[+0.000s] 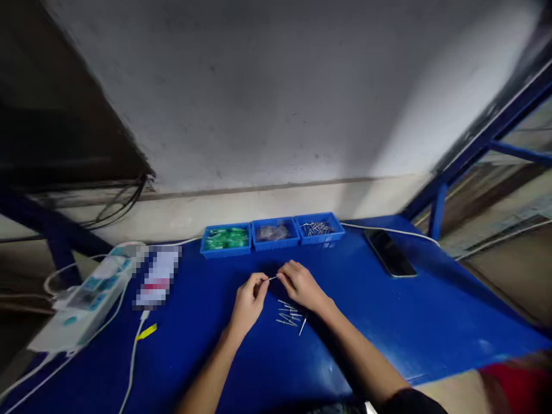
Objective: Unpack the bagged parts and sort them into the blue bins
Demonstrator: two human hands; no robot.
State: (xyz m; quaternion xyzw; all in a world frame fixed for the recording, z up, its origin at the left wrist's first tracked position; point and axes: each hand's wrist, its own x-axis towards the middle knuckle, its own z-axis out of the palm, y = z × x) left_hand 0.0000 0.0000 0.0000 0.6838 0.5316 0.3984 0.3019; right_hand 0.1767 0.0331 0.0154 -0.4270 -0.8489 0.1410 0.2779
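Observation:
Between my two hands is a thin metal pin [272,278], held nearly level above the blue table. My left hand [251,296] pinches its left end with thumb and fingertips. The right end is between the closed fingers of my right hand [299,283]. Just below my right hand, several slim metal pins [288,314] lie loosely together on the table, with a thicker metal piece [302,326] beside them. Behind the hands stand three blue bins in a row: one with green items [226,238], one with clear small parts [272,233], one with metal pins [318,228].
A dark phone [390,252] lies at the right on the blue table [194,328]. On the left are a white power strip [88,299], a blurred white item [157,278] and a white cable [133,362] with a yellow tag. A wall rises behind the table.

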